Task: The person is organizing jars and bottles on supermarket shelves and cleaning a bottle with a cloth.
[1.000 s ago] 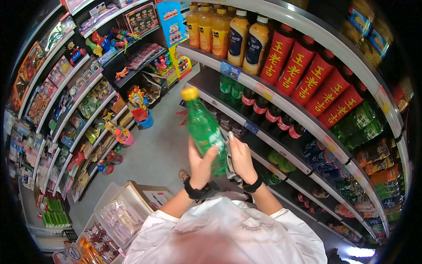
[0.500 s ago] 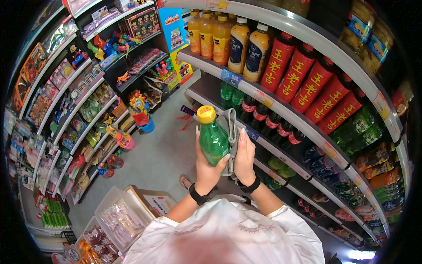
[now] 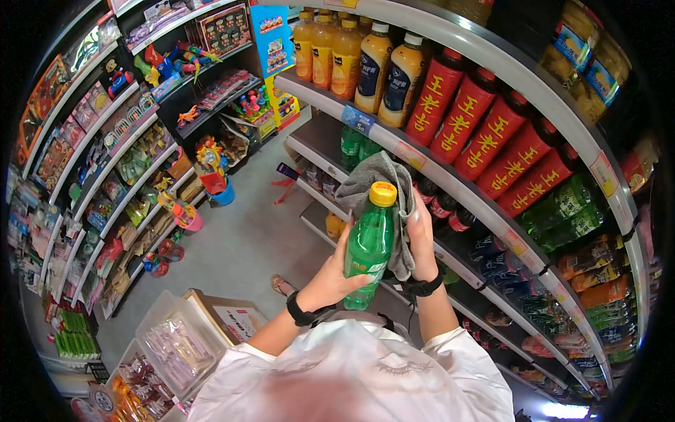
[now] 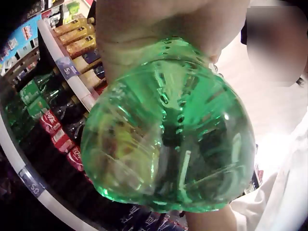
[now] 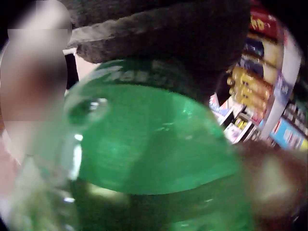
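Note:
A green bottle (image 3: 368, 246) with a yellow cap stands nearly upright in front of the person's chest in the head view. The left hand (image 3: 335, 278) grips its lower part, thumb across the front. Behind the bottle, the right hand (image 3: 422, 243) holds a grey cloth (image 3: 376, 172) against its side, the cloth spreading up past the cap. The left wrist view shows the base of the bottle (image 4: 168, 139) large, with part of the left hand (image 4: 159, 33) above it. In the right wrist view the bottle (image 5: 149, 139) lies under the dark cloth (image 5: 159, 33).
Drink shelves (image 3: 450, 169) curve along the right, holding orange bottles, red bottles and green bottles (image 3: 569, 211). Toy shelves (image 3: 105, 176) line the left. Plastic bins (image 3: 169, 352) and a carton (image 3: 228, 316) stand at the lower left, beside grey floor (image 3: 242, 239).
Both hands and the bottle have shifted right in the head view. The cloth, earlier bunched narrowly between bottle and right hand, now spreads out behind the cap.

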`<state>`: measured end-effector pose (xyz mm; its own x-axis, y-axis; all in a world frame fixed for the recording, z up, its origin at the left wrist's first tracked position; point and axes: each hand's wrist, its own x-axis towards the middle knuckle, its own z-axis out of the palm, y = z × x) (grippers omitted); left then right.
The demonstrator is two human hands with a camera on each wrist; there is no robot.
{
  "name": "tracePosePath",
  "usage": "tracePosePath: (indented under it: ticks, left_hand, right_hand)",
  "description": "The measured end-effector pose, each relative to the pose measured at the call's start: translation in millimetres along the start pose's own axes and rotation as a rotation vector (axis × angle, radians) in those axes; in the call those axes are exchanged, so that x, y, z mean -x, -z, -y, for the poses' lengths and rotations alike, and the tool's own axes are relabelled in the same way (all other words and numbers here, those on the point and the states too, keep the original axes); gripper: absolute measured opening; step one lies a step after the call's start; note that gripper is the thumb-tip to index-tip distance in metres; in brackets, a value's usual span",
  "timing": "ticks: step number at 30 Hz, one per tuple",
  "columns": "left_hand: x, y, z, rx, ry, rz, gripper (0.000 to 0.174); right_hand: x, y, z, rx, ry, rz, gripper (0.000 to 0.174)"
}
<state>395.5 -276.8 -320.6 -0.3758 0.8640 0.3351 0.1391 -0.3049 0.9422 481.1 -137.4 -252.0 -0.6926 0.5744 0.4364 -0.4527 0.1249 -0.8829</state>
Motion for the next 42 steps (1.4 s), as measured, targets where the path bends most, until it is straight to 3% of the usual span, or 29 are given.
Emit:
tracePosePath:
  ticks: [1, 5, 9, 19, 22, 26, 28, 29, 32, 35, 38, 39, 42]
  left_hand:
    - [-0.3, -1.4, -0.6, 0.0, 0.002, 0.029, 0.107]
    - [0.0, 0.5, -8.7, -0.122, 0.027, 0.154, 0.109]
    - [-7.2, 0.1, -24.4, -0.179, 0.146, 0.209, 0.107]
    - [-17.8, 3.9, -35.7, -0.429, 0.121, 0.224, 0.099]
    - [-23.2, 3.2, -32.7, -0.448, 0.057, 0.16, 0.094]
    - [-20.6, 4.1, -36.0, -0.721, -0.059, -0.017, 0.081]
    - [-15.3, 6.3, -28.9, -0.873, -0.135, -0.105, 0.077]
    - [-13.5, 6.7, -27.2, -0.845, -0.156, -0.161, 0.065]
    - [-10.1, 8.9, -29.4, -0.741, -0.033, -0.077, 0.062]
    - [-11.9, 17.0, -42.3, -0.47, 0.207, 0.149, 0.054]
    - [-4.5, 17.9, 0.9, 0.154, 0.174, 0.297, 0.053]
    - [1.1, 11.6, -1.8, 0.494, 0.365, 0.265, 0.054]
    - [12.1, 17.0, 18.0, 0.939, 0.52, 0.504, 0.059]
  right_hand:
    - [-0.1, 9.0, -3.1, -0.082, -0.09, 0.051, 0.089]
    - [1.7, 23.3, 6.5, -0.262, -0.172, 0.166, 0.095]
    - [0.5, 23.6, 25.3, -0.145, -0.259, 0.148, 0.082]
    - [5.8, 21.7, 13.0, -0.065, -0.253, -0.124, 0.059]
    - [5.0, 25.0, 7.5, -0.104, -0.208, -0.219, 0.049]
    - [-0.6, 29.3, 14.1, -0.276, -0.075, -0.417, 0.038]
    - [7.3, 53.5, -9.7, -0.423, -0.075, -0.513, 0.038]
    - [5.8, 57.4, -8.1, -0.507, -0.098, -0.434, 0.039]
    - [4.5, 49.0, 2.8, -0.546, -0.134, -0.431, 0.04]
    - [3.0, 35.5, 14.1, -0.529, -0.13, -0.374, 0.041]
    - [5.7, 40.3, 9.2, -0.691, -0.198, -0.329, 0.051]
    - [2.7, 41.1, 14.3, -0.776, -0.243, -0.32, 0.053]
    - [1.2, 43.4, 17.3, -0.956, -0.325, -0.39, 0.062]
